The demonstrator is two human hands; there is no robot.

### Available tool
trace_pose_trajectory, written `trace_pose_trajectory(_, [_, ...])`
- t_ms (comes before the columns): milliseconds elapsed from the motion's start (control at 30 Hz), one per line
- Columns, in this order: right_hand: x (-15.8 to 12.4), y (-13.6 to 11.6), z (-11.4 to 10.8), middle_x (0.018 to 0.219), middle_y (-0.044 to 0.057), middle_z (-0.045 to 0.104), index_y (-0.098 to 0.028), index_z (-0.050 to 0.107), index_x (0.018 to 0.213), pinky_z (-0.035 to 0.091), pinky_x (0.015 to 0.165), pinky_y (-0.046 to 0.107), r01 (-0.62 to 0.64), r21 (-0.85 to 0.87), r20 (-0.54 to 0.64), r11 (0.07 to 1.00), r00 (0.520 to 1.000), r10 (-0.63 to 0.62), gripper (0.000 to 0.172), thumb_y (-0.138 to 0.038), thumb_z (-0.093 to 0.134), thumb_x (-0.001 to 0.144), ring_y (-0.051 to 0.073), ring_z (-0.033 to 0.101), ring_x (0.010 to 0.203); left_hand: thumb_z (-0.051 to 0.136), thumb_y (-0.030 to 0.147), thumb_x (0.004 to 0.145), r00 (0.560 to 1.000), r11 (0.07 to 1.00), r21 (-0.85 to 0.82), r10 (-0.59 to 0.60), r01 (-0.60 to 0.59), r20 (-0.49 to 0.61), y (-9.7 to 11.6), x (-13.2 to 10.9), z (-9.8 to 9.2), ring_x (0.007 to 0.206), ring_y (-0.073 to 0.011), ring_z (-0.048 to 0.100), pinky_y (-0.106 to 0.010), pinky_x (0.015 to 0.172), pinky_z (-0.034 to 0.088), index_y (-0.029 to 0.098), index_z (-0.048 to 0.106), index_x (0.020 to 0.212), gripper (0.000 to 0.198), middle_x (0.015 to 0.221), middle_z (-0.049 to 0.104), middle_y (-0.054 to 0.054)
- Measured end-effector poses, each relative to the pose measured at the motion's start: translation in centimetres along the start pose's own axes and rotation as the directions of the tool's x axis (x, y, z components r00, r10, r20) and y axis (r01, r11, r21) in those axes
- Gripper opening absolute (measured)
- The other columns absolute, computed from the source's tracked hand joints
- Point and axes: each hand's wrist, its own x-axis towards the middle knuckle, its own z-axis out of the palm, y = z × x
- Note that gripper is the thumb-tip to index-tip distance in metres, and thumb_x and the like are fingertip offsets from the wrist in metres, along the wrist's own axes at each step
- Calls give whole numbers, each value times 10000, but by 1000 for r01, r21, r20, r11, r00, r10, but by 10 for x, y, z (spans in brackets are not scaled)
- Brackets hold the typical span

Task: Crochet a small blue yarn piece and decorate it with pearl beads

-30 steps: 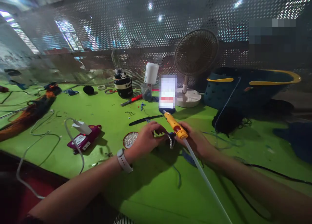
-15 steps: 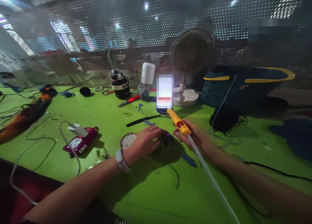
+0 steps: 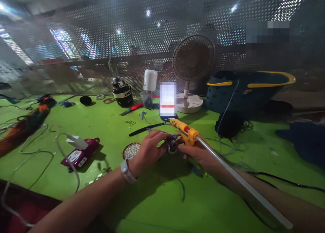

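Observation:
My right hand (image 3: 195,152) is closed around a yellow hot glue gun (image 3: 185,131), its nozzle turned away from me. A long clear glue stick (image 3: 243,180) juts from the gun's back toward the lower right. With bent fingers, my left hand (image 3: 152,146) pinches a small dark bluish piece with a pale, beaded-looking rim (image 3: 172,146); its exact kind is unclear. The fingers of my right hand come close to this piece. Just left of my left hand lies a round dish of white pearl beads (image 3: 131,150), partly covered by that hand.
Behind the hands stand a phone with a blurred screen (image 3: 168,99), a fan (image 3: 189,104), and a black bottle (image 3: 123,94). A purple power strip (image 3: 81,155) with cables lies left. Dark yarn (image 3: 230,124) and a blue basket (image 3: 225,97) are right. Scissors-like red-handled tool (image 3: 132,109) lies behind.
My right hand has brought the glue gun closer to my left hand, and the glue stick has swung rightward. The small piece now sits higher between the hands. The whole view has shifted slightly.

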Motion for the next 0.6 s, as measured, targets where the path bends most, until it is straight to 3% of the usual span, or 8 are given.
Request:
trace_pose_trajectory(67, [-3,-7,4,733,-25,644,-214,605,896,446,428,203,-94,87,-65,992,993,100,348,-246,788,603,96,540,523,631,126,801,1000,1000,16,7,-7,16,1,1,-2,883,-217,606,-366,834,468,243,713,1004,248,933,698,-65])
trace_pose_trajectory(167, [-3,-16,5,563,-74,577,-200,620,855,342,347,181,-214,207,-68,955,970,232,357,-234,813,557,53,418,387,639,106,786,999,1000,-14,0,0,48,3,3,-3,882,-220,602,-379,846,458,243,721,966,240,919,705,-63])
trace_pose_trajectory(333, [1,-22,1,407,-95,460,-172,612,726,266,330,173,-258,310,-3,915,962,272,219,-265,757,589,51,355,367,627,38,733,991,993,-72,-83,91,104,5,5,-1,800,-202,610,-343,772,468,208,720,800,205,811,691,-46])
trace_pose_trajectory(467, [5,-21,-3,707,-27,696,-198,592,841,345,364,182,-150,257,-80,955,981,176,304,-198,764,590,35,421,395,643,30,707,933,908,-255,-277,332,229,6,5,-1,798,-177,633,-316,739,484,179,653,1028,354,881,710,-46])
trace_pose_trajectory(600, [4,-17,-5,975,18,727,-243,573,990,440,396,220,-17,46,-67,999,998,20,403,-267,783,648,65,514,452,703,27,669,846,712,-457,-447,532,290,11,9,-4,715,-145,630,-266,633,474,147,571,1075,444,826,688,-27])
